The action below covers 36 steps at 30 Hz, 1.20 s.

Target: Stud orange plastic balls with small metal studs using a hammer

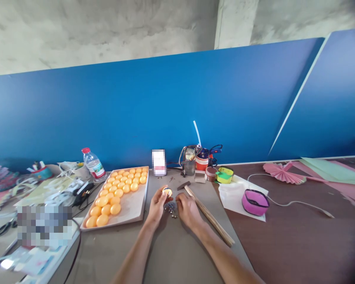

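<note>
My left hand [158,205] is closed on a small orange ball [167,192], held up at its fingertips above the grey mat [177,244]. My right hand [187,209] rests on the mat with fingers curled beside a little heap of small dark metal bits [170,208]; what it pinches, if anything, I cannot make out. Left of my hands lies a tray [133,209] with several rows of orange balls [118,193]. A hammer [208,215] with a long wooden handle lies just right of my right hand.
Along the blue wall stand a water bottle [94,165], a glass jar [189,162], small pots [202,161] and a yellow-green tape roll [225,174]. A pink pouch [255,202] sits on white paper. Pink paper fans [284,173] lie right; cables and clutter [62,189] lie left.
</note>
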### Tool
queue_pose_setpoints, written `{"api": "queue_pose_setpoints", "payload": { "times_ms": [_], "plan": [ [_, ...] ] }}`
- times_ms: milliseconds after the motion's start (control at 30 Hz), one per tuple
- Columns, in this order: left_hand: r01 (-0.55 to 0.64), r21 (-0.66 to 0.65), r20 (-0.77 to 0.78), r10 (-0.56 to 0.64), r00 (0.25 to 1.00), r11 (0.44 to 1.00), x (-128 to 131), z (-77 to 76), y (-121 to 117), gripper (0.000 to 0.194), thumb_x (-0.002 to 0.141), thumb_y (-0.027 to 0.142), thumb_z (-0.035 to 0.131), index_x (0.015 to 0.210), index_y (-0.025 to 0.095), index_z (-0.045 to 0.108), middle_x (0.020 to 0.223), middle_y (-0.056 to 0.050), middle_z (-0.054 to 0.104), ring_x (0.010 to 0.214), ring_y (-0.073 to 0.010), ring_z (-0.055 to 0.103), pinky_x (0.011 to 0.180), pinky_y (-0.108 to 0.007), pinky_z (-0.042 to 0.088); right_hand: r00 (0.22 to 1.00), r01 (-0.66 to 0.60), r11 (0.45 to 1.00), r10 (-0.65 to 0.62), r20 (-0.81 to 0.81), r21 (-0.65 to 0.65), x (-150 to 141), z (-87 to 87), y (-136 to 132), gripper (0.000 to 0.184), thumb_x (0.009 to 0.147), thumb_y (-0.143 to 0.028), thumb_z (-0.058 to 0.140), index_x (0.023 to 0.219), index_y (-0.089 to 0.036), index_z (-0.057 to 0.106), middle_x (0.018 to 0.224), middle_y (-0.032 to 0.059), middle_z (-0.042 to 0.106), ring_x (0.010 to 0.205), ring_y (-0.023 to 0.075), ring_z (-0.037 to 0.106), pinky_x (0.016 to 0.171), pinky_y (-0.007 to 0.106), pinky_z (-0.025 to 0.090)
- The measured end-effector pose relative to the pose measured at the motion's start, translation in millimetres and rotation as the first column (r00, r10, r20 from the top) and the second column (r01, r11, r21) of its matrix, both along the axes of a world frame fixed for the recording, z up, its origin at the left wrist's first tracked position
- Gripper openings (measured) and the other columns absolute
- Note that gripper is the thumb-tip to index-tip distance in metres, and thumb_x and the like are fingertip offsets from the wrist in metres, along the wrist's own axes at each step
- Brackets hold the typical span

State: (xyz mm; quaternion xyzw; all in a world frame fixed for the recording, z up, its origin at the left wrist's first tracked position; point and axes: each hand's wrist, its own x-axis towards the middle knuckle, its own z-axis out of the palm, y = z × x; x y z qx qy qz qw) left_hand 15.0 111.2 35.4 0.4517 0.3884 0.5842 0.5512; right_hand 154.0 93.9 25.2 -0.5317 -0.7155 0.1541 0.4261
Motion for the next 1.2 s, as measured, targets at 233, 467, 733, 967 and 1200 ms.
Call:
{"api": "queue_pose_setpoints", "payload": {
  "times_ms": [233,467,733,967,1200],
  "plan": [
    [0.026,0.010,-0.047,-0.026,0.999,1.000,0.7,1.1,-1.6,0.040,0.072,0.041,0.061,0.105,0.018,0.061,0.095,-0.005,0.064,0.084,-0.0167,0.060,0.079,-0.033,0.049,0.657,-0.222,0.953,-0.010,-0.754,-0.206,-1.8,3.5,9.7,0.012,0.074,-0.033,0.052,0.072,-0.021,0.049,0.048,-0.0063,0.044,0.040,0.0105,0.039,0.042,0.023,0.029],
    [0.099,0.040,-0.095,-0.095,0.991,0.994,0.7,0.4,-2.2,0.040,0.074,0.041,0.059,0.106,0.017,0.060,0.098,-0.007,0.063,0.088,-0.0185,0.059,0.083,-0.034,0.048,0.359,-0.425,0.892,0.011,-0.933,-0.153,-2.1,13.6,7.5,0.024,0.064,-0.038,0.066,0.070,-0.018,0.055,0.054,-0.0037,0.052,0.049,0.0097,0.045,0.053,0.024,0.034],
    [0.143,0.044,-0.188,-0.133,0.973,0.989,0.9,2.8,-3.6,0.041,0.073,0.041,0.060,0.107,0.017,0.060,0.099,-0.007,0.064,0.091,-0.0198,0.059,0.084,-0.033,0.046,0.431,-0.372,0.913,0.013,-0.902,-0.165,0.1,11.5,8.3,0.018,0.063,-0.033,0.066,0.066,-0.018,0.057,0.054,-0.0055,0.047,0.048,0.0081,0.038,0.050,0.023,0.027],
    [0.157,0.056,-0.233,-0.140,0.962,0.986,1.7,5.9,-5.5,0.042,0.073,0.042,0.059,0.107,0.017,0.060,0.101,-0.007,0.064,0.093,-0.0210,0.058,0.084,-0.032,0.046,0.455,-0.410,0.891,0.013,-0.890,-0.197,-0.1,9.9,8.1,0.023,0.062,-0.039,0.067,0.064,-0.019,0.056,0.055,-0.0045,0.048,0.051,0.0097,0.037,0.052,0.023,0.028],
    [0.154,0.079,-0.303,-0.123,0.945,0.985,1.4,8.0,-5.4,0.041,0.073,0.042,0.060,0.105,0.017,0.062,0.104,-0.007,0.064,0.097,-0.0217,0.057,0.087,-0.031,0.043,0.484,-0.436,0.870,0.009,-0.875,-0.232,2.2,12.5,7.7,0.024,0.061,-0.040,0.067,0.060,-0.020,0.053,0.052,-0.0040,0.046,0.048,0.0109,0.039,0.051,0.024,0.029]
  ]
}}
